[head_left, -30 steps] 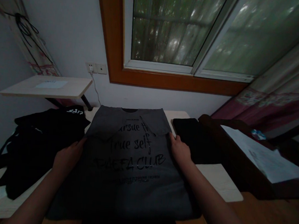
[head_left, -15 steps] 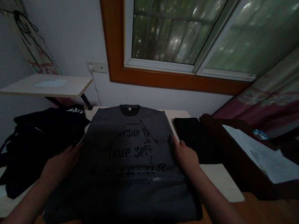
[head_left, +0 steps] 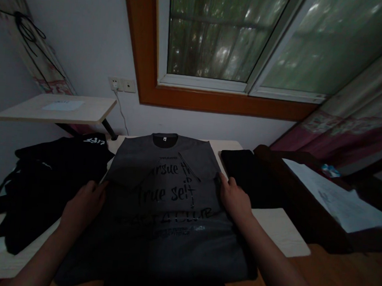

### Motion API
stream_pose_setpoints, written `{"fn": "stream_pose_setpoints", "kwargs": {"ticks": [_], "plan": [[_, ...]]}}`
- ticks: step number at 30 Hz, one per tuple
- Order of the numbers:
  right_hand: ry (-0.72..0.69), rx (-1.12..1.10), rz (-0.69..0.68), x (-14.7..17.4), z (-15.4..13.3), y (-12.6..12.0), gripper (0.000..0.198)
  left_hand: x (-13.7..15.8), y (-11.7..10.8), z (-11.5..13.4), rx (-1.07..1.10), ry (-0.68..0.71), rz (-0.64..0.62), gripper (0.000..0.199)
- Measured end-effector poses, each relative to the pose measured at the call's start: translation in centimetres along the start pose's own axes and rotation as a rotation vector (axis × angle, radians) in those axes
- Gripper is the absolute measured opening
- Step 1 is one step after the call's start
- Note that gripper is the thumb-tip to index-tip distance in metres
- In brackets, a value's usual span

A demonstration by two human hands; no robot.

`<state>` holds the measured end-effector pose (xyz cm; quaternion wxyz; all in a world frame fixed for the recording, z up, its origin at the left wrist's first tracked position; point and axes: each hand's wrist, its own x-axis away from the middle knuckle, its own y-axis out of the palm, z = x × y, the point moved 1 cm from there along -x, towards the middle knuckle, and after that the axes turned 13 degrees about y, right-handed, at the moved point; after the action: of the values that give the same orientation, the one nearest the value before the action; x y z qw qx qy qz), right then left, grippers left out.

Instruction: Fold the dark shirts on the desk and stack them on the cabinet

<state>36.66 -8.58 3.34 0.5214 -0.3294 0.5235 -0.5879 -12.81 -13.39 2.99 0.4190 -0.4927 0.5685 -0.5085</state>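
A dark grey T-shirt [head_left: 168,203] lies spread front up on the table, its collar toward the wall and its hem hanging over the near edge. Black lettering runs across the chest, and a small white label shows in the neck. My left hand [head_left: 87,201] is closed on the shirt's left edge by the sleeve, the fingertips partly hidden. On the opposite edge, my right hand [head_left: 235,197] pinches the cloth near the other sleeve.
Black clothes [head_left: 56,176] are heaped on the left of the pale table [head_left: 281,231], below a small raised shelf [head_left: 57,110]. A folded black garment [head_left: 251,174] lies to the right. Beyond it, a sheet of paper [head_left: 335,194] rests on dark furniture.
My left hand has moved slightly up and to the right along the shirt's edge. The right hand keeps its place, and the shirt lies almost the same.
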Motion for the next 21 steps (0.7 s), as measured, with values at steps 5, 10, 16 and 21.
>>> {"fn": "stream_pose_setpoints", "kwargs": {"ticks": [5,10,16,21], "plan": [[-0.073,-0.034,0.069,-0.4,-0.7,-0.4,0.049,-1.0,-0.5,-0.1,0.006,0.031,0.134,0.051],[-0.164,-0.066,0.075,-1.8,-1.2,0.8,0.051,-3.1,1.1,-0.7,0.021,0.215,0.167,0.057],[-0.264,-0.110,0.035,-3.6,-1.5,1.7,0.051,-5.2,2.1,-1.5,0.073,0.305,0.197,0.057],[-0.267,-0.127,0.061,-4.6,-1.8,1.7,0.051,-7.0,1.7,-1.5,0.070,0.302,0.199,0.056]]}}
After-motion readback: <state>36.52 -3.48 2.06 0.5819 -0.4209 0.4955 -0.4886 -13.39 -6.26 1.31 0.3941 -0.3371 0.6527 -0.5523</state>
